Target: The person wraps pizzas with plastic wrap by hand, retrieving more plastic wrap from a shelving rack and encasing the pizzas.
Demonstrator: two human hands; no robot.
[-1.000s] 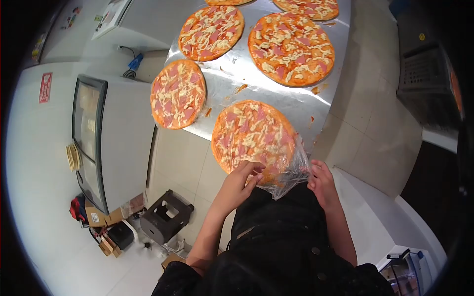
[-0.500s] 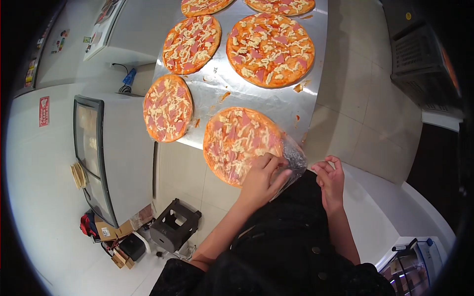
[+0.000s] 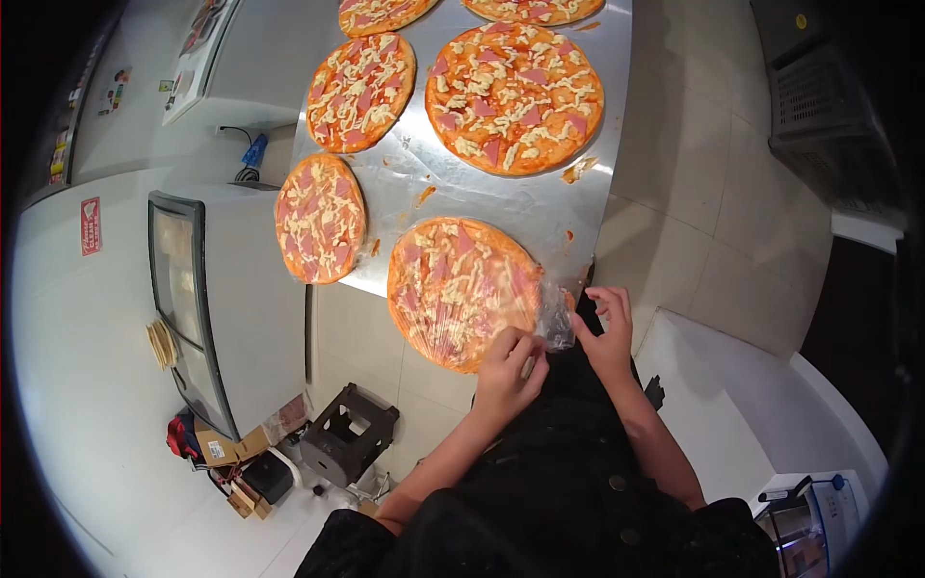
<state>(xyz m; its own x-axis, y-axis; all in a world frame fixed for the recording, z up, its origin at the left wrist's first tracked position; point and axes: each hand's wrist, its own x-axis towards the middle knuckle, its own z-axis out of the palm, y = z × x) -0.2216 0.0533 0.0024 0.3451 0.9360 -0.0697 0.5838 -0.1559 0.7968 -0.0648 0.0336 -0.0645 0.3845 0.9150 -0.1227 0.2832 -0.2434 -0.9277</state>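
- Pizzas point(image 3: 515, 101): six, with ham and cheese, two cut off by the view's top.
- Nearest pizza point(image 3: 458, 299): under plastic wrap point(image 3: 556, 313), overhanging the table.
- Hands: two. The left hand point(image 3: 513, 371) curls at the wrap, its grip unclear; the right hand point(image 3: 605, 332) spreads beside it.
- Metal table point(image 3: 414, 173): one, sauce-smeared.
- Room: tiled floor point(image 3: 732, 173), one black stool point(image 3: 337, 448).

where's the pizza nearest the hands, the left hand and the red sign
Nearest pizza point(image 3: 464, 294), head view: middle of top
Left hand point(image 3: 505, 377), head view: back
Red sign point(image 3: 91, 226), head view: centre
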